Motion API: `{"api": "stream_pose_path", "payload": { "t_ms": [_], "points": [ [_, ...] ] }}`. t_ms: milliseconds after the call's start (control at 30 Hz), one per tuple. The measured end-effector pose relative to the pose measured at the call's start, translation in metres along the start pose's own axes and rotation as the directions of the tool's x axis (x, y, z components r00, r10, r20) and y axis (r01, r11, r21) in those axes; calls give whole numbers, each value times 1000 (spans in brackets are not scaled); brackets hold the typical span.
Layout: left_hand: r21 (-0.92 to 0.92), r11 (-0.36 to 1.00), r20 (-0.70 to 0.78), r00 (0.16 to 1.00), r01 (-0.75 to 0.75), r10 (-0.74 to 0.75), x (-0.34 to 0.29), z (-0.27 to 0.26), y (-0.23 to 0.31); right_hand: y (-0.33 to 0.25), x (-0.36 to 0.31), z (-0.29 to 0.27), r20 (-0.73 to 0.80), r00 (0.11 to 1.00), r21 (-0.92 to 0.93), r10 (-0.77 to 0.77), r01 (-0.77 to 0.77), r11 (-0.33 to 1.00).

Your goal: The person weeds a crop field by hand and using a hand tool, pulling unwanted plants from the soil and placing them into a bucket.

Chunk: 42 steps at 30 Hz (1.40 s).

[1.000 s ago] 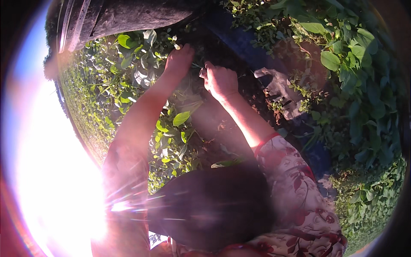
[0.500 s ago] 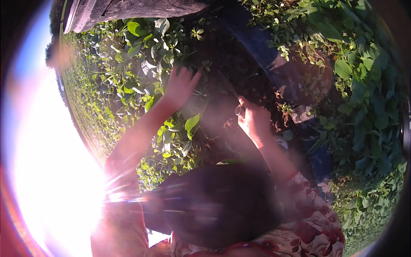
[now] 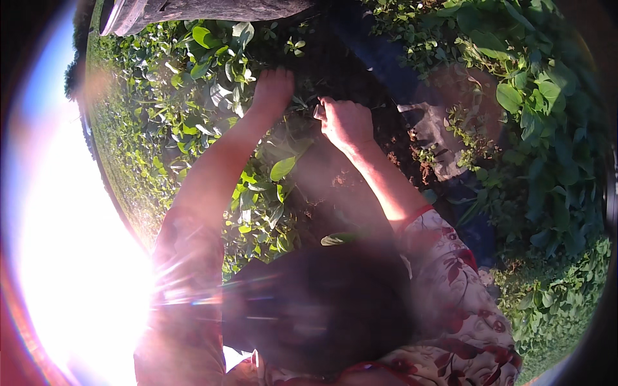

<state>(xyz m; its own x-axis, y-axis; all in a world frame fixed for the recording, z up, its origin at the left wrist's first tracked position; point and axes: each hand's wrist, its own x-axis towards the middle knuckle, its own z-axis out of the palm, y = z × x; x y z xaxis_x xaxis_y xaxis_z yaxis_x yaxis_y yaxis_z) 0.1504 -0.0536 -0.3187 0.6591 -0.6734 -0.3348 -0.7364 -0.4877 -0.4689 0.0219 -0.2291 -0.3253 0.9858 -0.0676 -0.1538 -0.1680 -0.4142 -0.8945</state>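
My left hand [image 3: 273, 93] reaches down into the low plants at the edge of the dark soil. Its fingers are curled and their tips are hidden, so what they grip does not show. Close by on the right, my right hand [image 3: 347, 125] is closed round a hand tool [image 3: 318, 112] with a round-ended handle. The tool's working end is lost in shadow. Small leaves [image 3: 299, 103] stick up between the two hands. Crumbly brown soil [image 3: 393, 141] lies to the right of my right hand.
Dense green plants [image 3: 187, 96] cover the left side, and broad-leaved ones [image 3: 547, 96] the right. A weathered grey wooden piece [image 3: 212, 9] lies across the far edge. Dark blue sheeting [image 3: 380, 58] and a pale crumpled scrap [image 3: 434, 128] border the soil. Sun glare washes out the left.
My right hand has moved far and left with the tool, closer to my left hand. My left hand has gone slightly farther forward, and its spread fingers have curled.
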Motion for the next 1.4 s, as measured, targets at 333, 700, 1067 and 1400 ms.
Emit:
{"api": "stream_pose_path", "payload": {
  "t_ms": [333,700,1067,1400],
  "points": [
    [-298,953,-189,982,-55,-2,-53,-19,5,13,-108,-48,-44,935,332,351,-318,888],
    [-74,997,39,999,19,-16,-43,-36,3,18,-46,0,-166,985,-98,-43,27,995],
    [-225,906,465,857,358,-223,5,16,-12,14,37,47,120,992,-207,35,-9,978],
    [-374,876,420,898,304,-132,-18,-19,4,11,-17,9,-73,992,-141,-106,95,985]
  ]
}}
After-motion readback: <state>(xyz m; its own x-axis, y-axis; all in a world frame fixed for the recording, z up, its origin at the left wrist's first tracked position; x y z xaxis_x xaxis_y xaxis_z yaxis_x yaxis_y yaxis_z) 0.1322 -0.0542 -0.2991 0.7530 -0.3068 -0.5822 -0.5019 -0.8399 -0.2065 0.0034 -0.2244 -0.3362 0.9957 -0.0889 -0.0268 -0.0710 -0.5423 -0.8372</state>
